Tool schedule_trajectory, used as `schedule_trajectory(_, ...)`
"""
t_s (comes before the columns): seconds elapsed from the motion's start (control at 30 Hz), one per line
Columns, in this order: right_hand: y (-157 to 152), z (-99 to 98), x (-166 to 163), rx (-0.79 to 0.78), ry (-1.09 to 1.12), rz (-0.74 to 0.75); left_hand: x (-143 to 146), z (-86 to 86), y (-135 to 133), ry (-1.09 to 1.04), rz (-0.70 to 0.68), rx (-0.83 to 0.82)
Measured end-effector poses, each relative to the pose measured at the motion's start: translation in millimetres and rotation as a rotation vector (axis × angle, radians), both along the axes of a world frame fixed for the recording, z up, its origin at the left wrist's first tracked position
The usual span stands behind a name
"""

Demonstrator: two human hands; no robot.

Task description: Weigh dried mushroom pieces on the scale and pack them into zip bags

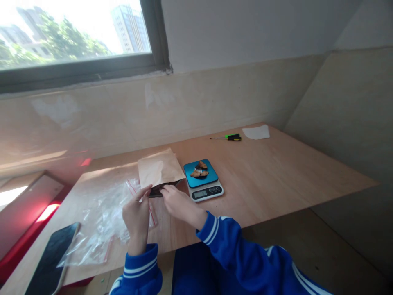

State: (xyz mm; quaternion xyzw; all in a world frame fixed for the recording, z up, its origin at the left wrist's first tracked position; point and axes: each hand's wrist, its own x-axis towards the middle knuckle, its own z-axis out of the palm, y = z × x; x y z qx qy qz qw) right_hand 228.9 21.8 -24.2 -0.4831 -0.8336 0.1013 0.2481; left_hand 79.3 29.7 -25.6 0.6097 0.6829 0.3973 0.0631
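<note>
A brown paper bag (161,167) lies on the table with its mouth facing me, the dark inside showing. My left hand (136,213) pinches the left side of that mouth between thumb and fingers. At the right part of the opening is my right hand (178,201), its fingertips inside or at the edge; whether they hold anything is hidden. Just right of the bag stands a kitchen scale (208,191) with a blue platform. On the platform rest a few brown, dark-edged dried pieces (199,174). The scale's display is too small to read.
Clear zip bags (104,221) lie crumpled at the left, beside a phone (52,258) near the table's left edge. Two screwdrivers (233,138) and a white paper sheet (256,132) lie toward the back. A wall and window (76,37) rise behind the table (291,180).
</note>
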Motion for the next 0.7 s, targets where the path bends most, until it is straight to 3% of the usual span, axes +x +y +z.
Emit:
schedule_trajectory(0.1, 9.7, -1.1, -19.0, 0.019, -0.107, -0.124, 2.2, 2.9, -3.9, 0.022, 0.029, 0.002)
schedule_trajectory(0.23, 12.2, 1.1, -31.7, 0.027, -0.116, -0.161, 1.6, 2.8, -6.0, 0.002, 0.073, 0.004)
schedule_trajectory(0.5, -3.1, -6.3, -35.7, 0.044, -0.175, -0.237, 3.8, -2.1, -9.3, 0.01, 0.063, 0.031)
schedule_trajectory(0.7, -14.4, -16.7, -38.9, 0.122, -0.127, -0.302, 4.8, 5.0, -9.4, 0.004, 0.109, 0.005)
